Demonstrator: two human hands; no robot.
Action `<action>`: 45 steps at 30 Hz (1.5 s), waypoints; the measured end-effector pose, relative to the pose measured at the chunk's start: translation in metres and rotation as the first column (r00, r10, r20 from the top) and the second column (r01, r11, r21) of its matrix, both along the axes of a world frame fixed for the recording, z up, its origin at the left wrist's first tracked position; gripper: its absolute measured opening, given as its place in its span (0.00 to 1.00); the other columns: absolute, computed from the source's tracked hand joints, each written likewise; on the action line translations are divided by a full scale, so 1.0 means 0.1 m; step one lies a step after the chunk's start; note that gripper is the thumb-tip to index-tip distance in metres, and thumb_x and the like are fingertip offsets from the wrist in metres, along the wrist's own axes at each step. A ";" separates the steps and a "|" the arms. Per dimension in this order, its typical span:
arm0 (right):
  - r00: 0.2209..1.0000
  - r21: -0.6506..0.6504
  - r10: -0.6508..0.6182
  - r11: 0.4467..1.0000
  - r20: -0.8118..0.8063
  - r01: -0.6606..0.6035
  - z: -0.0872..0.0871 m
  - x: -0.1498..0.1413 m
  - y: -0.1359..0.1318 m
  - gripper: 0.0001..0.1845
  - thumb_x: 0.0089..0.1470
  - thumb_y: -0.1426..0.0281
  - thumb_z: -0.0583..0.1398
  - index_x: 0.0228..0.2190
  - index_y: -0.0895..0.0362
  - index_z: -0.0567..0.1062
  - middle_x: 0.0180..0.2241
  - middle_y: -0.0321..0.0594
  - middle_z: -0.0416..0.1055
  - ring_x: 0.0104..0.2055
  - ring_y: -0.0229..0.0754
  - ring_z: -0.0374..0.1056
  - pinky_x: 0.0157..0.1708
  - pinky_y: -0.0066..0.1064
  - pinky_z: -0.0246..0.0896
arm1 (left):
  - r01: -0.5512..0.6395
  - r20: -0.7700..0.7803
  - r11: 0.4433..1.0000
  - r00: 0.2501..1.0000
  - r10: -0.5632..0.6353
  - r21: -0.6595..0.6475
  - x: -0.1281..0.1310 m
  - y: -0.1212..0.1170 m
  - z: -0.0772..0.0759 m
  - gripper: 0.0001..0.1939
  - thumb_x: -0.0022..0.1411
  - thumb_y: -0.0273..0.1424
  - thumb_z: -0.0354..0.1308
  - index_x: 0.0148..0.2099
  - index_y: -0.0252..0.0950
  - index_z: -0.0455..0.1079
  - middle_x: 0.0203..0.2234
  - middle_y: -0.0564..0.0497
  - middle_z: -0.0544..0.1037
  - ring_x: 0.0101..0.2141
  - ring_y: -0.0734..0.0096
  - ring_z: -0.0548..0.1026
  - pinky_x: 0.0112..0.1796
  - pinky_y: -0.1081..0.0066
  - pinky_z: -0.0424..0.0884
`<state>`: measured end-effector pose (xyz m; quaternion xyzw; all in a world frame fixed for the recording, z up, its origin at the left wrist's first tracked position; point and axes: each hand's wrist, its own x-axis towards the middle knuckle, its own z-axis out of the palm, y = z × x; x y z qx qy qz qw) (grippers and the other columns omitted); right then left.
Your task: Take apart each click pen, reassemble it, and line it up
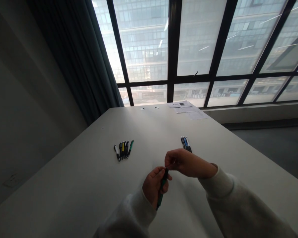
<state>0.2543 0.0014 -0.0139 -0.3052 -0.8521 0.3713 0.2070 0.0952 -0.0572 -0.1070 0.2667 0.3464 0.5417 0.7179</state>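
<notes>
- The green-and-black pen (162,189) sits tilted between your hands, its lower end pointing down toward you.
- Your left hand (154,186) curls around the barrel and pinches it, with the lower end sticking out below the fingers.
- Your right hand (186,163) is drawn into a pinch at the pen's upper end; you cannot tell from this view whether the fingertips touch it.
- Risk: the slim barrel could slip or turn if your left grip loosens, and a dropped pen could roll across the tabletop (76,172).
- Risk: your fingers hide the upper end, so you could misjudge your right hand's contact there.
- A loose row of mixed pens (123,150) lies ahead of your hands and to the left.
- A smaller bunch of blue, black and white pens (186,144) lies just ahead of your right hand.
- Sheets of paper (186,107) and two small white discs (149,108) lie at the far edge, well apart from your hands.
</notes>
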 end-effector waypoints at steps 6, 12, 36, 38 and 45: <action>0.996 -0.086 -0.008 0.996 -0.094 0.000 -0.05 -0.04 0.01 0.10 0.52 0.67 0.64 0.36 0.59 0.74 0.34 0.39 0.75 0.32 0.38 0.71 0.31 0.27 0.65 | 0.011 -0.021 0.999 1.000 -0.010 0.039 0.00 0.01 -0.01 0.23 0.47 0.45 0.69 0.33 0.33 0.65 0.19 0.56 0.73 0.11 0.87 0.58 0.14 0.80 0.46; 0.997 -0.134 -0.060 0.989 -0.039 0.054 -0.12 -0.05 0.07 0.11 0.53 0.64 0.63 0.26 0.59 0.73 0.22 0.36 0.72 0.25 0.36 0.66 0.25 0.26 0.61 | 0.029 -0.009 0.999 1.000 -0.029 0.013 -0.01 0.02 -0.03 0.23 0.46 0.44 0.70 0.33 0.32 0.66 0.18 0.55 0.73 0.10 0.87 0.58 0.14 0.81 0.46; 0.986 -0.198 -0.050 0.980 -0.158 0.018 -0.09 -0.07 0.06 0.08 0.53 0.70 0.61 0.37 0.59 0.76 0.28 0.39 0.75 0.30 0.38 0.70 0.29 0.28 0.65 | 0.058 0.007 0.998 0.998 -0.058 -0.002 -0.02 0.01 -0.03 0.24 0.46 0.47 0.68 0.34 0.35 0.65 0.16 0.58 0.73 0.07 0.89 0.51 0.10 0.83 0.43; 0.986 -0.133 -0.085 0.989 -0.144 0.065 -0.08 -0.07 0.08 0.09 0.53 0.68 0.62 0.37 0.59 0.76 0.28 0.39 0.74 0.30 0.38 0.69 0.30 0.28 0.64 | 0.067 0.015 0.998 0.998 -0.067 -0.004 -0.02 0.02 -0.04 0.23 0.46 0.46 0.68 0.33 0.36 0.64 0.16 0.58 0.72 0.07 0.89 0.51 0.10 0.83 0.42; 0.937 0.250 -0.346 0.913 0.058 0.322 -0.47 0.20 0.04 0.04 0.53 0.70 0.61 0.29 0.59 0.75 0.26 0.39 0.73 0.27 0.38 0.66 0.30 0.31 0.59 | 0.024 0.007 1.000 1.000 -0.024 0.006 -0.04 0.01 -0.01 0.21 0.48 0.45 0.67 0.34 0.35 0.66 0.16 0.58 0.71 0.08 0.89 0.51 0.11 0.83 0.43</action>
